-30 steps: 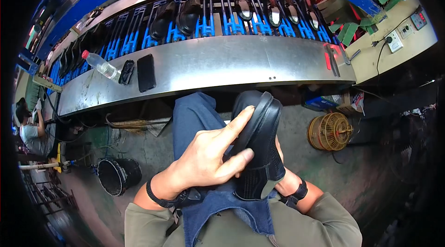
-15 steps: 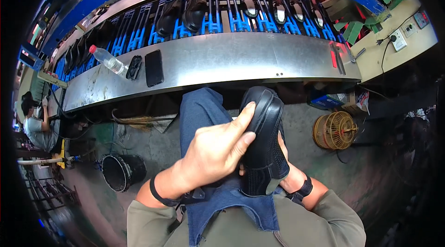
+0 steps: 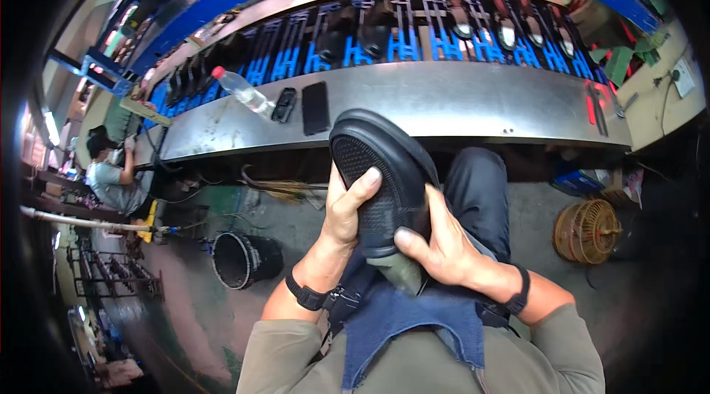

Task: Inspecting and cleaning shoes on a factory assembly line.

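Observation:
A black shoe [image 3: 384, 172] is held over my lap with its textured sole turned up toward me. My left hand [image 3: 346, 209] grips its left side, fingers on the sole. My right hand [image 3: 444, 246] holds the heel end from the right, thumb on the lower edge of the sole. A dark blue apron [image 3: 399, 320] lies over my thighs under the shoe.
A steel shelf [image 3: 458, 109] runs across in front of my knees, with a plastic bottle [image 3: 244, 91] and two dark phones [image 3: 314, 107] on it. Behind it a blue conveyor rack [image 3: 414, 35] carries shoes. A black bucket [image 3: 240, 259] stands left, a wicker basket [image 3: 588, 230] right. Another person [image 3: 107, 172] sits far left.
The shoe has been turned so its sole faces up. My left hand slid from across the upper to the shoe's left side, and my right hand came into view at the heel.

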A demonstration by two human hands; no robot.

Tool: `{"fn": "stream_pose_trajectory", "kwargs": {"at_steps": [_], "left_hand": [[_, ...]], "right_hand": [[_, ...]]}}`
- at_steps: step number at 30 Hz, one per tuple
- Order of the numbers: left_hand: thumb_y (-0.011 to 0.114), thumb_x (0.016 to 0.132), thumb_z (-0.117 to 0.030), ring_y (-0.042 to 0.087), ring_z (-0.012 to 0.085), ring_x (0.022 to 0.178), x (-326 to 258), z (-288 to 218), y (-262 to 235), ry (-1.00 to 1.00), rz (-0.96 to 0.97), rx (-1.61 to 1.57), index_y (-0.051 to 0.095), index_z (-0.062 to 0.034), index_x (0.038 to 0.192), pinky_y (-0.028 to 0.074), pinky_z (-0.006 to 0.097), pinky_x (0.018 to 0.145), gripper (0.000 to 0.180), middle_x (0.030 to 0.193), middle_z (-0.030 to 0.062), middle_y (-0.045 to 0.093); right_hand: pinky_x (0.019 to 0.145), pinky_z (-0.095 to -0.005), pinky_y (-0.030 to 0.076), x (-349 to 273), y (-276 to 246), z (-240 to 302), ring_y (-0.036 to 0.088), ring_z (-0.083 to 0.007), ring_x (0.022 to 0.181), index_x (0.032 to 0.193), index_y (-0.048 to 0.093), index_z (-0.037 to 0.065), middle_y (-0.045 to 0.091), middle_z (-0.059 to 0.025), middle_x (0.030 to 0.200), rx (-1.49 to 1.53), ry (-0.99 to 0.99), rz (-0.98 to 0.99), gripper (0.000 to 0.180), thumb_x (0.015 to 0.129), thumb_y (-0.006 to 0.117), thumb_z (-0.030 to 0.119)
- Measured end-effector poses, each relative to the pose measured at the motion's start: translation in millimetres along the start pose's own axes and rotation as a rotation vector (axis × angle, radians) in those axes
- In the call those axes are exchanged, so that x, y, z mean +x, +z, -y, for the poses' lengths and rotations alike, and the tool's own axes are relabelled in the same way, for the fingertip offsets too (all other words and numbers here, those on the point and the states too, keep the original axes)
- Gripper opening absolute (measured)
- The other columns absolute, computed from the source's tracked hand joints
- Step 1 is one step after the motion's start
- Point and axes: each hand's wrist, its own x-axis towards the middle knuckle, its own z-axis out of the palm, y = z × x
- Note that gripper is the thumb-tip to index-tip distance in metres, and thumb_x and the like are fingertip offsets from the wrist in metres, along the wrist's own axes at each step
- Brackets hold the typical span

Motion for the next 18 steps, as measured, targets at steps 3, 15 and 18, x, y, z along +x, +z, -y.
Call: {"fn": "stream_pose_trajectory", "kwargs": {"at_steps": [3, 15, 18], "left_hand": [[0.068, 0.091, -0.03, 0.07, 0.0273, 0.103, -14, 4, -22, -0.039, 0.047, -0.186, 0.05, 0.0041, 0.134, 0.058, 0.04, 0.092, 0.058, 0.117, 0.0184, 0.067], [0.078, 0.08, -0.054, 0.054, 0.0277, 0.127, -21, 10, 9, 0.023, 0.058, 0.205, 0.026, -0.0077, 0.155, 0.045, 0.042, 0.108, 0.103, 0.136, 0.017, 0.053], [0.079, 0.08, -0.05, 0.052, 0.0287, 0.127, -16, -2, 20, 0.135, -0.038, 0.492, 0.024, -0.0055, 0.155, 0.044, 0.043, 0.108, 0.103, 0.135, 0.0177, 0.052]], "right_hand": [[0.084, -0.0392, 0.056, -9, -41, 12, 0.071, -0.0303, 0.096, 0.122, 0.053, -0.004, 0.068, -0.0226, 0.102, -0.046, 0.115, 0.268, 0.048, 0.09, 0.073, 0.026], [0.049, -0.0381, 0.044, 55, -71, 16, 0.06, -0.0292, 0.051, 0.141, 0.038, -0.001, 0.055, -0.0106, 0.061, -0.122, -0.305, 0.336, 0.073, 0.088, 0.077, 0.029], [0.05, -0.0415, 0.046, 55, -70, 15, 0.063, -0.0341, 0.055, 0.14, 0.039, -0.001, 0.058, -0.0127, 0.063, -0.206, -0.4, 0.347, 0.066, 0.089, 0.074, 0.022]]}}
